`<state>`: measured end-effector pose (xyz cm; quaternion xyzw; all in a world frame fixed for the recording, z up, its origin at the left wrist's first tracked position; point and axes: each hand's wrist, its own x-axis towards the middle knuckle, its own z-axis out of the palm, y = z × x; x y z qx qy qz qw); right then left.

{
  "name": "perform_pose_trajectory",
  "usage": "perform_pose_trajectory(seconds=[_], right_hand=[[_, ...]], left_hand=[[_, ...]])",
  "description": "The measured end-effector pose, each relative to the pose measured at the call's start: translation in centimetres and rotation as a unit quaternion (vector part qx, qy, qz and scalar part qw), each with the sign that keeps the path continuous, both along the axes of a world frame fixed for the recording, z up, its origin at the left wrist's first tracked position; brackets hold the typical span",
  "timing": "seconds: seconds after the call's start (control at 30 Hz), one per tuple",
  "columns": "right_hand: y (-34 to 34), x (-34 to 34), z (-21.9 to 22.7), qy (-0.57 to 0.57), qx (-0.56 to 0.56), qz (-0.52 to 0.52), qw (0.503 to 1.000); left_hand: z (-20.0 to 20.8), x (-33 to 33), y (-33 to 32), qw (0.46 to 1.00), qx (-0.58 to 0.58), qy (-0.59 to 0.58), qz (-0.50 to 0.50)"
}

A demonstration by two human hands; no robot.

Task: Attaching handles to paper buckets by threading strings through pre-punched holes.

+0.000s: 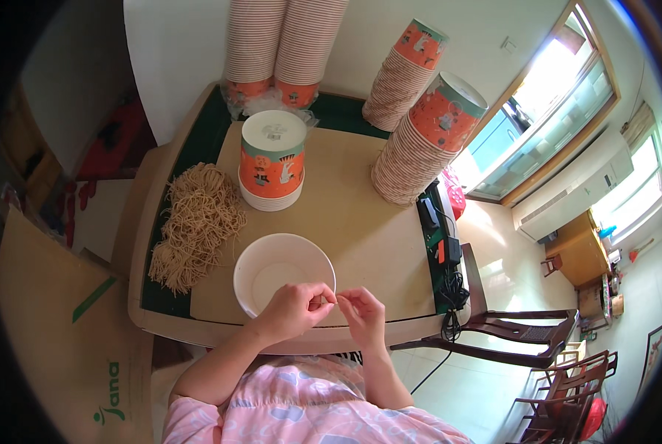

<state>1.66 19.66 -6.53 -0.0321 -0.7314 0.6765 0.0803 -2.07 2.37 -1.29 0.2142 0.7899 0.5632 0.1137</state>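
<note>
A white paper tub (283, 255) lies near the table's front edge, its open mouth toward me. At its right rim my left hand (299, 309) is closed in a pinch, partly covering the tub's lower right edge. Fingertip to fingertip with it, my right hand (363, 317) pinches too; whatever is between the fingers is too small to make out. Left of the tub is a loose heap of beige strings (198, 222). Behind the tub, a short stack of orange and green paper tubs (272, 170) stands upside down.
Tall stacks of nested tubs rise at the table's back (253, 44) and right (420, 152), with another stack (401, 81) behind. A power strip (431, 214) and bundled black cable (453, 292) line the right edge. A cardboard box (65, 325) stands left, a wooden chair (523, 333) right.
</note>
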Motion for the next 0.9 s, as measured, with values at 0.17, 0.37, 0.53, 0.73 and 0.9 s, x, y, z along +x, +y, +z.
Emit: perform_pose_trajectory(seconds=[0.17,0.37,0.53,0.73,0.9], right_hand=[[0.0,0.0,0.9,-0.067,-0.151,0.058,0.984],[0.4,0.2,0.1,-0.114,-0.284,0.101,0.947],[0.1,0.1,-0.4,-0.088,-0.268,0.089,0.955],[-0.2,0.0,-0.5,-0.070,-0.258,0.073,0.961],[-0.3,0.1,-0.3,-0.062,-0.234,0.057,0.969]], left_hand=[[0.1,0.0,-0.1,1.000,-0.003,-0.001,0.005],[0.3,-0.1,-0.1,1.000,0.001,-0.010,0.020],[0.3,-0.2,0.0,1.000,-0.009,-0.010,0.027],[0.1,-0.1,0.0,0.999,-0.006,-0.005,0.034],[0.1,-0.1,0.1,0.999,0.015,-0.003,0.035]])
